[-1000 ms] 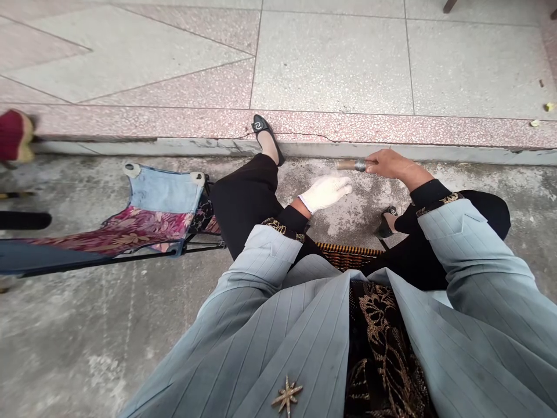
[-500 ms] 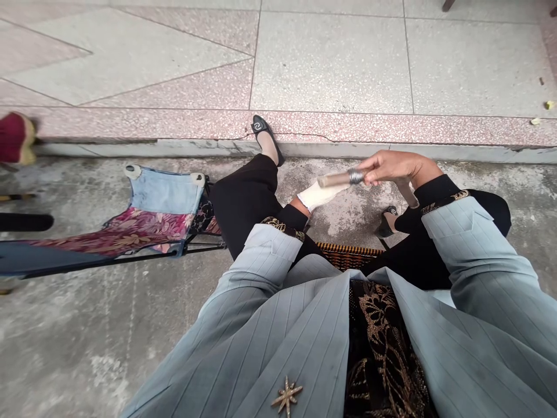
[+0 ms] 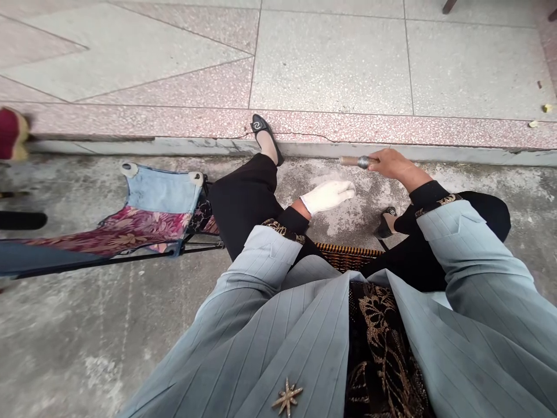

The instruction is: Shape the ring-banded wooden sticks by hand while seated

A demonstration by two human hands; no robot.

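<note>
My left hand (image 3: 328, 196), in a white knitted glove, is held out over the ground between my knees. Its fingers are stretched out close together, and I see nothing in it. Farther forward and to the right, my bare right hand (image 3: 393, 164) is closed around a tool with a brown wooden handle (image 3: 349, 161). Silvery wire (image 3: 362, 162) is wound about the handle just ahead of my fingers. The handle's end points left, above the gloved fingertips and apart from them. The rest of the tool is hidden by my right hand.
A folding chair (image 3: 159, 194) with blue and floral cloth stands at the left. The raised tiled step (image 3: 331, 69) runs across in front, with my left shoe (image 3: 265, 136) at its edge. Under me shows a woven seat (image 3: 348, 256). A red object (image 3: 11, 133) is at far left.
My right hand has moved a little forward and turned, carrying the handle away from the gloved left hand. A flat part seen below my right hand earlier is out of sight now.
</note>
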